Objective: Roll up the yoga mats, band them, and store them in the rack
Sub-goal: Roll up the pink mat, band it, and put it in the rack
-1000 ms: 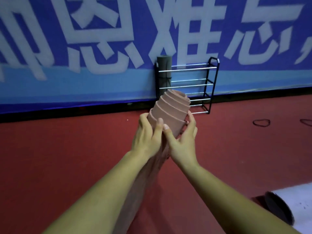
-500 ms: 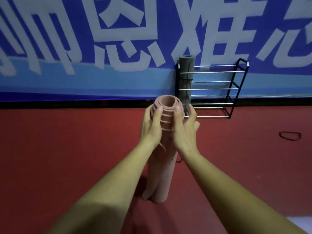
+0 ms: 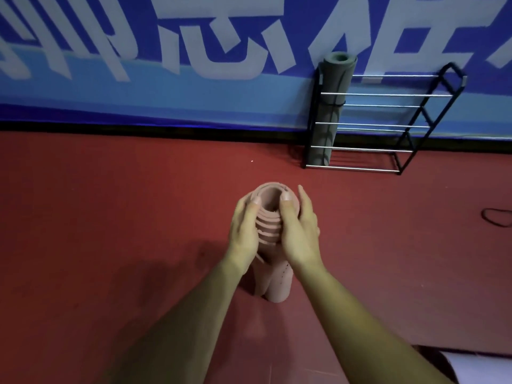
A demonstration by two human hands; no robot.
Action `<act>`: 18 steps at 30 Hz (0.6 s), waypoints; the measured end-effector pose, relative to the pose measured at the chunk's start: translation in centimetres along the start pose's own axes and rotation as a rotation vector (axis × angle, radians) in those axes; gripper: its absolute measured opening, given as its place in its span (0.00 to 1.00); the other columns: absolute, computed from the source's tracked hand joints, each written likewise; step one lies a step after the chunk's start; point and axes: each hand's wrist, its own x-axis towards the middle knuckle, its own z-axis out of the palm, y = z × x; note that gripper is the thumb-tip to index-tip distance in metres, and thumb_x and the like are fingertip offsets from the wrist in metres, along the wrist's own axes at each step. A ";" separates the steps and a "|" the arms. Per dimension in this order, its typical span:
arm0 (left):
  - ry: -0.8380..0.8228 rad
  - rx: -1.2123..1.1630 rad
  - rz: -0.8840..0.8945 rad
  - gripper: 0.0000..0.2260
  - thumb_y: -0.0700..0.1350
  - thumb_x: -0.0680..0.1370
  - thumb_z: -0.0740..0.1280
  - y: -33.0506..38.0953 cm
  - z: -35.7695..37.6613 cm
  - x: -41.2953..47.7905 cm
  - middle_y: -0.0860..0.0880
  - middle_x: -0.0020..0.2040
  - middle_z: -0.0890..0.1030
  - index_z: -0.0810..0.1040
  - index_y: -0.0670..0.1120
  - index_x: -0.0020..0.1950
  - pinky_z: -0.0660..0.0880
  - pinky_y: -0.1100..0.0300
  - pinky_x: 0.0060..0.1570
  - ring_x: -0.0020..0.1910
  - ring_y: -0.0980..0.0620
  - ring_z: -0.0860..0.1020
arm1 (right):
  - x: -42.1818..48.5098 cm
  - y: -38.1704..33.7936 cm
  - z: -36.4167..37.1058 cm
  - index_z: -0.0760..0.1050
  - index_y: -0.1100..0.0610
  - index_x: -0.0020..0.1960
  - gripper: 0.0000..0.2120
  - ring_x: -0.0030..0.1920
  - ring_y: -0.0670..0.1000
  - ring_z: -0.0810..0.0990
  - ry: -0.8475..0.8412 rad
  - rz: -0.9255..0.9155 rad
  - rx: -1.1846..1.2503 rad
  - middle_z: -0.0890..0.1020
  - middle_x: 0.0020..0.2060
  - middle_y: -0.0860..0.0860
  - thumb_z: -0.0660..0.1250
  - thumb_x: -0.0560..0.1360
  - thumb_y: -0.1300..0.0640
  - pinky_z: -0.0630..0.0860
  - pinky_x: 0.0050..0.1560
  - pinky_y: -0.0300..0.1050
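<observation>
Pink foam yoga mat (image 3: 271, 231), rolled, standing on end on the red floor (image 3: 110, 217), well short of the rack (image 3: 388, 94); the coil is telescoped at the top in stepped layers, and I see no band on it. I have the left hand (image 3: 243, 231) and right hand (image 3: 297, 234) clasped round its upper end from either side, thumbs on the rim. I judge it light, soft, springy and apt to unwind, so it is best squeezed round the mid-body. Grey mat (image 3: 331, 106), banded, stands at the rack's left end. Black band (image 3: 497, 217) lies on the floor, far right.
</observation>
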 end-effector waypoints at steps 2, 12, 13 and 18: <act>0.018 -0.011 -0.091 0.25 0.55 0.74 0.64 -1.8 -0.7 -0.1 0.49 0.61 0.83 0.77 0.44 0.67 0.75 0.69 0.55 0.61 0.55 0.80 | 0.7 1.2 0.6 0.57 0.35 0.79 0.45 0.77 0.51 0.64 -0.054 0.053 0.037 0.67 0.77 0.47 0.61 0.67 0.20 0.61 0.78 0.56; 0.117 -0.018 -0.060 0.24 0.61 0.70 0.63 -0.4 -0.5 2.2 0.49 0.54 0.85 0.81 0.47 0.58 0.77 0.60 0.52 0.53 0.54 0.82 | 2.9 -0.6 2.1 0.67 0.44 0.77 0.31 0.68 0.42 0.72 -0.055 -0.017 -0.017 0.72 0.70 0.46 0.58 0.77 0.32 0.68 0.70 0.46; 0.094 0.014 -0.023 0.26 0.62 0.70 0.63 -0.3 -0.7 2.6 0.50 0.56 0.84 0.80 0.47 0.61 0.77 0.61 0.54 0.56 0.55 0.82 | 3.0 -0.5 2.0 0.68 0.43 0.75 0.31 0.67 0.42 0.74 -0.045 -0.034 -0.023 0.74 0.69 0.47 0.57 0.76 0.31 0.70 0.70 0.47; 0.125 0.190 -0.151 0.42 0.72 0.62 0.62 -1.5 -1.8 3.3 0.56 0.61 0.79 0.75 0.49 0.70 0.71 0.64 0.57 0.61 0.57 0.77 | 2.9 1.4 1.6 0.68 0.43 0.74 0.25 0.54 0.19 0.64 -0.059 0.051 -0.108 0.71 0.65 0.48 0.59 0.80 0.36 0.65 0.63 0.42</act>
